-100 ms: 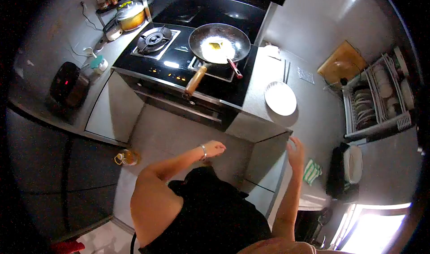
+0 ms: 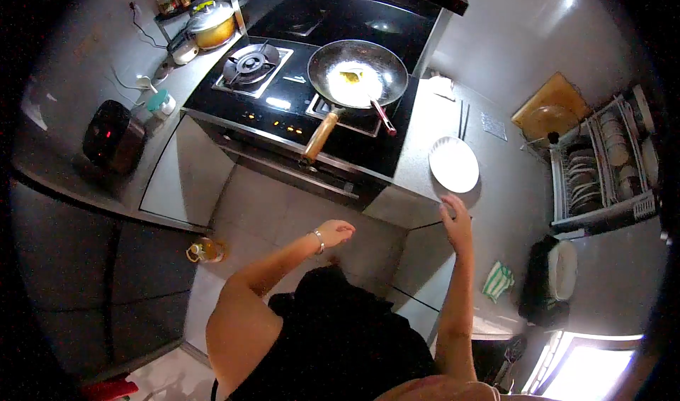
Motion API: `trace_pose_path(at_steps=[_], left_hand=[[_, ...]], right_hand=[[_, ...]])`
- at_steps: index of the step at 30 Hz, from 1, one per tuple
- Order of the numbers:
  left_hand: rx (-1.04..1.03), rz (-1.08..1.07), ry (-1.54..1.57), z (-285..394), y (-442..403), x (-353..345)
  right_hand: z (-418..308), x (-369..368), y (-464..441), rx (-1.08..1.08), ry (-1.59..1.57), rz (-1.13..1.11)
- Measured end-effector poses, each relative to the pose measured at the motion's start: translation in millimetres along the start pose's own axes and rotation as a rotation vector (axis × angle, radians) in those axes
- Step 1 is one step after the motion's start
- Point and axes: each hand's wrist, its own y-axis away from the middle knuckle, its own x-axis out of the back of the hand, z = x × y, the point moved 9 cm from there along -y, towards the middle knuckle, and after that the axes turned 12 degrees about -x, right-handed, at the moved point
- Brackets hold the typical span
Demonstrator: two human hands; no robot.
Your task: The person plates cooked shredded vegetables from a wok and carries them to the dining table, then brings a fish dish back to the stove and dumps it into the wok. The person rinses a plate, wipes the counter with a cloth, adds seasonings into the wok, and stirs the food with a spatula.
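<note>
My left hand (image 2: 335, 232) hangs in the air in front of the stove, its fingers loosely curled together and nothing visible in them. A silver bracelet (image 2: 319, 241) circles that wrist. Over the right counter's front edge, my right hand (image 2: 457, 222) is open, with thumb and fingers apart, just short of a white plate (image 2: 454, 164). I cannot see it touching the plate. A wok (image 2: 327, 71) with a wooden handle (image 2: 322, 137) sits on the right burner, something yellowish in its brightly lit middle. A utensil with a red handle (image 2: 383, 116) leans over the wok's rim.
Chopsticks (image 2: 464, 119) lie behind the plate. A dish rack (image 2: 601, 162) and cutting board (image 2: 550, 106) stand at the right. A green-striped cloth (image 2: 499, 281) lies on the counter. An oil bottle (image 2: 207, 250) stands on the floor at left. The left burner (image 2: 252, 62) holds no pan.
My right hand has moved forward and slightly left, closer to the plate. The view has shifted a little, and my left hand stays nearly in place.
</note>
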Motion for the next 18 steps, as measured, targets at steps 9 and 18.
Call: trace_pose_path(at_steps=[9,18], left_hand=[[0.042,0.337,0.472,-14,21,71],[-0.322,0.404,1.123,117,-8,154]], right_hand=[[-150,-97,-142,0.364,-0.106,-0.007],[-153,-129,-207,0.200,0.350,-0.079]])
